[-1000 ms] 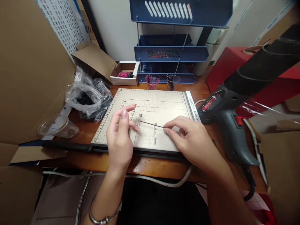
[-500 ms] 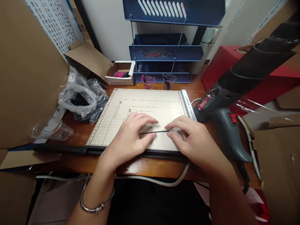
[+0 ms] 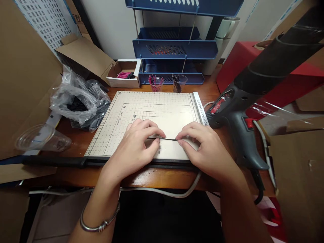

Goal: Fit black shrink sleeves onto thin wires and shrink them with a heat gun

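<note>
A thin black rod, possibly a wire or tube [image 3: 169, 139], runs level between my two hands, just over the cream gridded board of a paper cutter [image 3: 116, 131]. My left hand [image 3: 138, 141] is closed, with thumb and index finger pinching the rod's left part. My right hand [image 3: 202, 143] pinches the other end between thumb and index fingertip. The rod's far left end passes behind my left thumb and is partly hidden. A slightly thicker section shows beside my right fingertips.
A heat gun [image 3: 243, 118] stands at the right. Clear cups [image 3: 156, 83] with pink and black pieces, a small box [image 3: 124, 82] and a blue rack [image 3: 174, 49] are behind. Left are a plastic bag [image 3: 81, 104], a clear cup [image 3: 43, 137] and the cutter's handle [image 3: 54, 161].
My left thumb and index finger, apart around the rod before, have closed on it. My right fingertips have also come together on its end. The whole view has shifted slightly.
</note>
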Action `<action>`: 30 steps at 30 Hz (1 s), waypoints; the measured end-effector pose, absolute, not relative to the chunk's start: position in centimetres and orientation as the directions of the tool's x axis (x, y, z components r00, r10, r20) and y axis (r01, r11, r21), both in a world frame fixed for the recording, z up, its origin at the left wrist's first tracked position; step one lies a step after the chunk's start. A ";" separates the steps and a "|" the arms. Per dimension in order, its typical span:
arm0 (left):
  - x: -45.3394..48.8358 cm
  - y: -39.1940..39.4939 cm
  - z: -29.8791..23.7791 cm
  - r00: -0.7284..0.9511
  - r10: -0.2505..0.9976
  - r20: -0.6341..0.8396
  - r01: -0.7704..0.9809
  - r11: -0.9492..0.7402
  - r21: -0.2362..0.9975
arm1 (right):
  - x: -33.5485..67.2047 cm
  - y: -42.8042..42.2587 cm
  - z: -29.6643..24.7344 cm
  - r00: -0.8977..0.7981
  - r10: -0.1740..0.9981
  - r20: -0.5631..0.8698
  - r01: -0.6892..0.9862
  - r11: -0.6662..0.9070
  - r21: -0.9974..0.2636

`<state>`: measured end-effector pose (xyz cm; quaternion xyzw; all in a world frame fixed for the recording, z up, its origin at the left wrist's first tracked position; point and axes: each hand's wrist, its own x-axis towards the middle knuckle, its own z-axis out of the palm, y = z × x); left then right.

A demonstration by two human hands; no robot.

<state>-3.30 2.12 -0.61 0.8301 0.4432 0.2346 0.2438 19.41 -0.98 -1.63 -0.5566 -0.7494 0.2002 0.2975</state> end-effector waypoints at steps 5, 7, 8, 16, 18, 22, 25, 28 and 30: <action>-3.2 2.1 -0.7 0.495 0.848 0.192 0.630 -0.502 0.593 | 19.3 -1.0 -1.7 -0.190 0.952 0.241 0.708 0.303 -0.638; -3.0 2.0 -0.6 0.495 0.849 0.187 0.643 -0.503 0.577 | 19.3 -1.3 -1.7 -0.175 0.942 0.286 0.707 0.323 -0.630; -2.9 2.0 -0.6 0.495 0.849 0.185 0.650 -0.503 0.569 | 19.3 -1.4 -1.6 -0.160 0.937 0.312 0.714 0.328 -0.618; -1.6 2.7 -0.3 0.520 0.833 0.189 0.652 -0.530 0.542 | 19.7 -0.8 0.0 -0.133 0.964 0.230 0.795 0.243 -0.556; -1.5 2.8 -0.4 0.524 0.830 0.191 0.637 -0.531 0.559 | 20.0 -0.1 0.3 -0.216 0.971 0.098 0.801 0.234 -0.551; -1.7 2.8 -0.7 0.528 0.826 0.196 0.617 -0.531 0.581 | 20.5 0.6 0.4 -0.331 0.939 -0.091 0.830 0.244 -0.502; -1.9 2.7 -0.6 0.524 0.829 0.193 0.626 -0.529 0.573 | 20.6 0.4 0.3 -0.366 0.926 -0.096 0.834 0.281 -0.475; -2.0 2.7 -0.5 0.525 0.828 0.199 0.632 -0.535 0.560 | 20.4 0.2 0.1 -0.367 0.929 -0.045 0.837 0.309 -0.452; -2.0 2.7 -0.4 0.524 0.829 0.195 0.634 -0.533 0.561 | 20.1 0.2 0.0 -0.361 0.932 -0.017 0.841 0.317 -0.438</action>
